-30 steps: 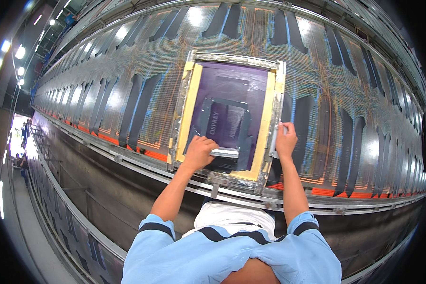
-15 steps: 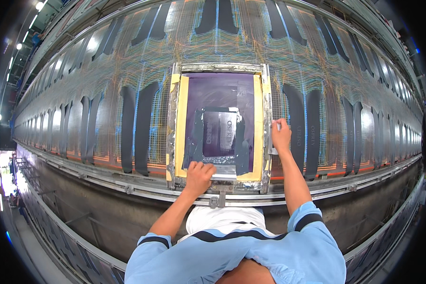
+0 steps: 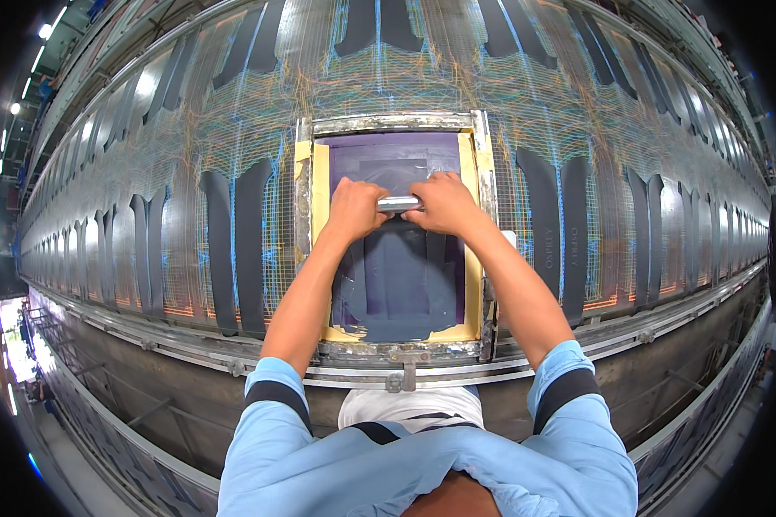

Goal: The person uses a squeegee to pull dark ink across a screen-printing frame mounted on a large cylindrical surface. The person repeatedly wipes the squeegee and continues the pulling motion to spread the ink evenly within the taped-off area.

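Both ends of a squeegee (image 3: 399, 204) are gripped, its metal top showing between my two hands. My left hand (image 3: 353, 207) is closed round its left part, my right hand (image 3: 442, 203) round its right part. It stands on the purple mesh of a screen-printing frame (image 3: 397, 123), around the middle to far half. Dark ink (image 3: 397, 284) covers the mesh on the near side of my hands. Yellow tape (image 3: 320, 185) lines the frame's inner sides. The squeegee's blade is hidden by my hands.
The frame lies on a long printing table with colored guide lines. Dark strap-like fabric pieces (image 3: 539, 215) lie in pairs on both sides and in a far row. A metal rail (image 3: 535, 366) runs along the near edge, with a bracket (image 3: 408, 370) at the frame.
My right hand has come from beside the frame's right side onto the squeegee. My left hand has moved away from me, from the near end. Dark ink now covers the mesh's near part.
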A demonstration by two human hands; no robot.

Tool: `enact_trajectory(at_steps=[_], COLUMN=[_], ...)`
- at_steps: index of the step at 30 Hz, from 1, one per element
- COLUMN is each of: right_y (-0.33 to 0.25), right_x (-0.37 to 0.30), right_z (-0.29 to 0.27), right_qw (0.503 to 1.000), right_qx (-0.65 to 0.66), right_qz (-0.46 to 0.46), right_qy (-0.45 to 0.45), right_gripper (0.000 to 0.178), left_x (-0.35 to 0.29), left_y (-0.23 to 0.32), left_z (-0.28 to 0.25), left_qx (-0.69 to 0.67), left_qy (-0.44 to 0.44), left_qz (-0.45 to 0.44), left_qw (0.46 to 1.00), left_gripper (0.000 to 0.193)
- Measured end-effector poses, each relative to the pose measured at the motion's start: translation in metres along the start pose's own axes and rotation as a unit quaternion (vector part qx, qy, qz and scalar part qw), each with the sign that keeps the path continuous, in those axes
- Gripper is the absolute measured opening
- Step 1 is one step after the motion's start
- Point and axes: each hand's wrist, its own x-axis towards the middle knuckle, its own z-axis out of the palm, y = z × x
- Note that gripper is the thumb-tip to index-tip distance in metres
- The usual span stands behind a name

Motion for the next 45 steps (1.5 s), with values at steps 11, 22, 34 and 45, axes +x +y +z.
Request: enact_trajectory(at_steps=[11,22,34,45], right_y=[-0.062,0.000,0.038,-0.007], right_x=[-0.130,-0.028,-0.147,-0.126], right_z=[0.062,0.050,0.038,0.013], right_qw=[0.998,0.999,0.894,0.854], right_qx=[0.038,-0.010,0.063,0.198], right_qz=[-0.038,-0.024,0.326,0.364], right_qy=[-0.032,0.045,0.303,0.315], right_gripper=[0.032,0.021,0.039,0.029], left_x=[-0.140,-0.033,-0.177,-0.203], left_y=[0.066,0.004,0.089,0.059], left_z=[0.018,0.028,0.035,0.000], left_qx=[-0.071,-0.030,-0.035,-0.046], left_qy=[-0.056,0.048,0.055,0.088], left_qz=[-0.005,0.014,-0.011,-0.009], left_qw=[0.996,0.998,0.998,0.995], left_gripper=[0.018,0.008,0.037,0.039])
